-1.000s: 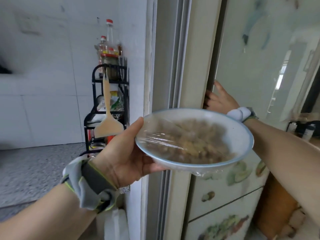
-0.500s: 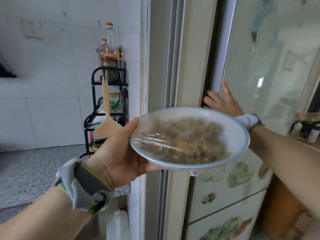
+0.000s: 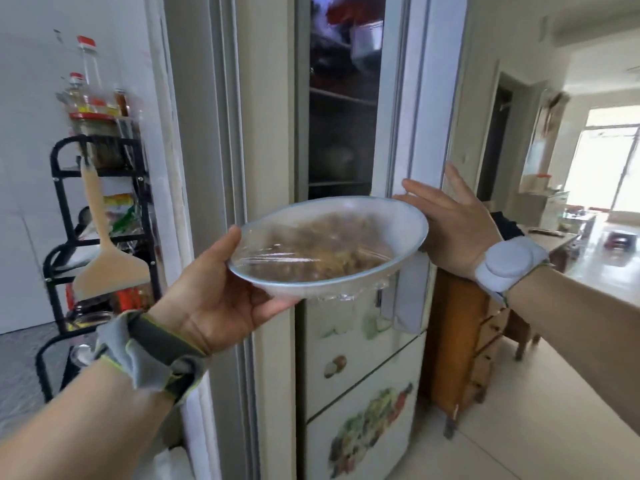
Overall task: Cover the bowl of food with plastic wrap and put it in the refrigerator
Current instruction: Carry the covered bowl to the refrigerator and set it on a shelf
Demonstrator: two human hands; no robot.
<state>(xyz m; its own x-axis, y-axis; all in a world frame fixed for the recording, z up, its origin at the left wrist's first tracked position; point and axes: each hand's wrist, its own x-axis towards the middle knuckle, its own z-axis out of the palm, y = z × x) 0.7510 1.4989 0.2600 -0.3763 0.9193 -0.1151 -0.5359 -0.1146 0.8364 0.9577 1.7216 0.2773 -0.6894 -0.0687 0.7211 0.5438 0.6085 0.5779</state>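
My left hand grips the white bowl of food by its left rim and holds it level at chest height. Clear plastic wrap is stretched over the brownish food, with loose film hanging under the bowl. Behind the bowl the upper refrigerator door stands swung open to the right, showing dark shelves with several items. My right hand is spread open beside the bowl's right rim, against the door's edge; I cannot tell whether it touches the door.
A black wire rack with bottles and a wooden spatula stands at the left by the door frame. The refrigerator's lower drawers are closed. A brown wooden cabinet stands right of the fridge, with open floor beyond.
The upper refrigerator door has swung open to the right, exposing the shelves. My right hand moved from the door's left edge to the right with it. The bowl stays in my left hand.
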